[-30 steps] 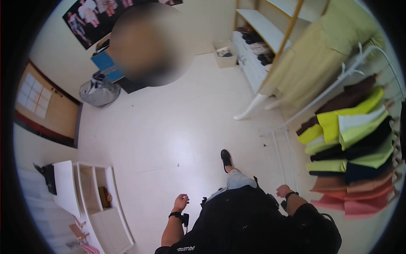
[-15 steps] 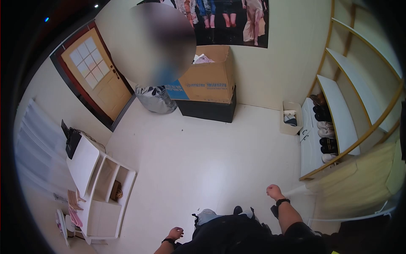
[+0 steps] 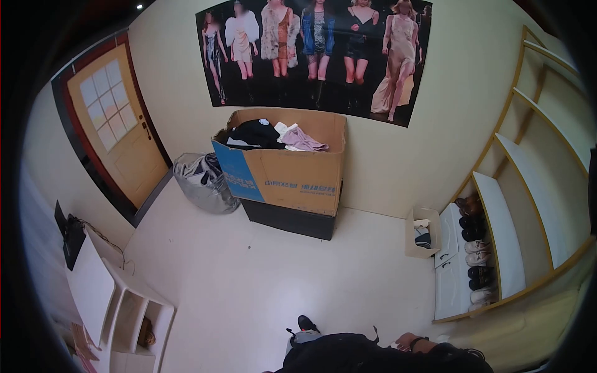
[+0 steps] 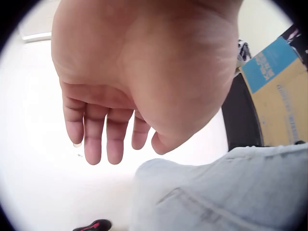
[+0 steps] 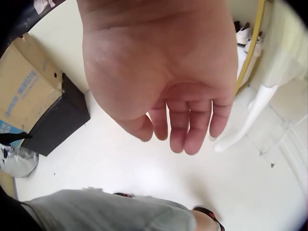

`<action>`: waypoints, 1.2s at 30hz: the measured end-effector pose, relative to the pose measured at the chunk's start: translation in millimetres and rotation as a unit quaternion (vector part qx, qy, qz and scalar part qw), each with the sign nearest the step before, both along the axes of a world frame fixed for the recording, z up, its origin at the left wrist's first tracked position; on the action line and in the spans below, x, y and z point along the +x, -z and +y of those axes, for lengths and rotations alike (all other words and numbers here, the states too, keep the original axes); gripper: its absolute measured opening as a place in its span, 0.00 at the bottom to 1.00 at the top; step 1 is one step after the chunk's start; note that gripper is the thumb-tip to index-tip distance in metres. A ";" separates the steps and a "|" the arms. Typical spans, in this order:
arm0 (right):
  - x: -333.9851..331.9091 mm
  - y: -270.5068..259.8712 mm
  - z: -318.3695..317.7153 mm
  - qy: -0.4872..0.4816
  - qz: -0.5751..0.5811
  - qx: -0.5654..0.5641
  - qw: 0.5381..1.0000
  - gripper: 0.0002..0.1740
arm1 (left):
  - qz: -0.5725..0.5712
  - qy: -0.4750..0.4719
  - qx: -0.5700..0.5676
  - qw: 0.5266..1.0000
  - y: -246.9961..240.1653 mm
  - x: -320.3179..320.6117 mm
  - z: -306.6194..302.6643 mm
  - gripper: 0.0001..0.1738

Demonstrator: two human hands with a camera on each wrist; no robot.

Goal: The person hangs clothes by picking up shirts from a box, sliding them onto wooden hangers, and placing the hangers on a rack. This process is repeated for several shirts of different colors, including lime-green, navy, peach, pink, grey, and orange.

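My left hand (image 4: 139, 72) hangs with loosely bent fingers and an empty palm, beside the light denim shorts (image 4: 207, 187) in the left wrist view; the head view does not show it. My right hand (image 5: 161, 72) also hangs relaxed and holds nothing. At the bottom of the head view, the same right hand (image 3: 407, 340) is by my side. Ahead against the wall, a large cardboard box (image 3: 298, 180) full of clothes (image 3: 255, 133) rests on a black base (image 3: 292, 217). Both hands are well away from it.
Left of the box sits a silvery bag (image 3: 208, 189). A small bin (image 3: 423, 248) stands by the shoe shelf (image 3: 507, 242) at right. A white desk (image 3: 90, 298) is at left, before a yellow door (image 3: 109, 118). The right wrist view shows a mannequin leg (image 5: 250, 118).
The view has swung from the clothes rack at right toward the box and poster, which now appear nearer. My left hand has dropped out of the head view; both hands stay empty.
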State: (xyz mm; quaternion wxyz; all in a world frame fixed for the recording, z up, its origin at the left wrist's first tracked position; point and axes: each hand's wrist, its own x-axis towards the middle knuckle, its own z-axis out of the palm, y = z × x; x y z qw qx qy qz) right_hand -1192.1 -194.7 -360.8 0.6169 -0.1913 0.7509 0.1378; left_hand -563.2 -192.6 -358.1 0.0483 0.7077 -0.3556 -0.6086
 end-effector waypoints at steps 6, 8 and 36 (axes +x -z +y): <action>-25.8 41.0 -144.0 -0.242 -0.043 -0.252 0.936 0.11 | 0.004 -0.117 -0.089 0.989 -13.0 31.5 -182.4 0.19; 45.1 -73.3 -225.9 0.051 -0.015 -0.328 0.943 0.10 | 0.018 -0.162 -0.128 0.978 -73.9 26.8 -258.1 0.16; 129.8 -309.8 -934.6 -0.159 -0.079 -0.542 0.821 0.15 | 0.045 -0.177 -0.016 0.983 -47.6 59.6 -533.2 0.14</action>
